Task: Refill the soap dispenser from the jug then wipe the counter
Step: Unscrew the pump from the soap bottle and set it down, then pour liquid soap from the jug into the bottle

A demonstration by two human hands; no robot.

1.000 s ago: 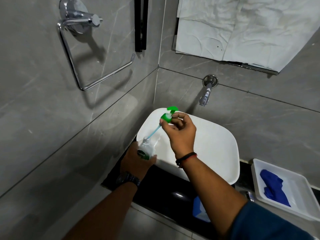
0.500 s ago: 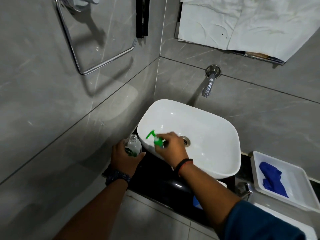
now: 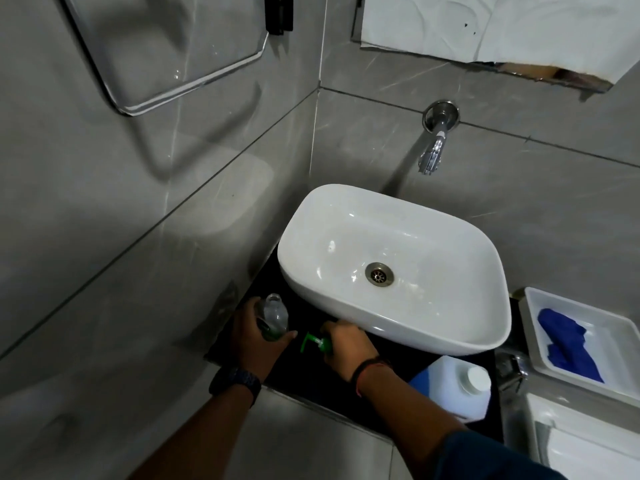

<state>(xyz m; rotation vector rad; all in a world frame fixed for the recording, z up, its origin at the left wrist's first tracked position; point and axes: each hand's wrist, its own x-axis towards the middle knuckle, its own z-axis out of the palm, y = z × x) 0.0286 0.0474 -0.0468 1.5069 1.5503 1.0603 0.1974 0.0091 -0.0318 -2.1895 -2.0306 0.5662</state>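
Because the bottle has to stay open for pouring, we read the right hand (image 3: 346, 351) as parking the green pump head (image 3: 317, 344) on the black bench (image 3: 304, 386), just in front of the white basin (image 3: 498, 337). Fingers are closed round the pump's collar, nozzle pointing left; we cannot tell if the pump already touches the bench. Whether a dip tube trails under the palm is hidden.

Left hand (image 3: 254, 336) is wrapped round the soap dispenser (image 3: 273, 315), clear bottle, mouth uncapped and facing up, only a little green soap low down by the label. It sits at the bench's left corner beside the basin, held upright, which we judge keeps it steady and stops it tipping while the other hand is busy. The two hands are apart, pump between them.

The jug (image 3: 453, 389) stands on the bench to the right of the right forearm, white cap still on, blue liquid showing on its left side. It is close at hand, so it looks staged for the pour. Blue cloth (image 3: 568, 344) lies in a white tray (image 3: 620, 375) further right, well clear of any spill, likely saved for the wipe.

Our call: pump off, refill not yet started, wipe untouched. Next needs the right hand freed and the jug uncapped.
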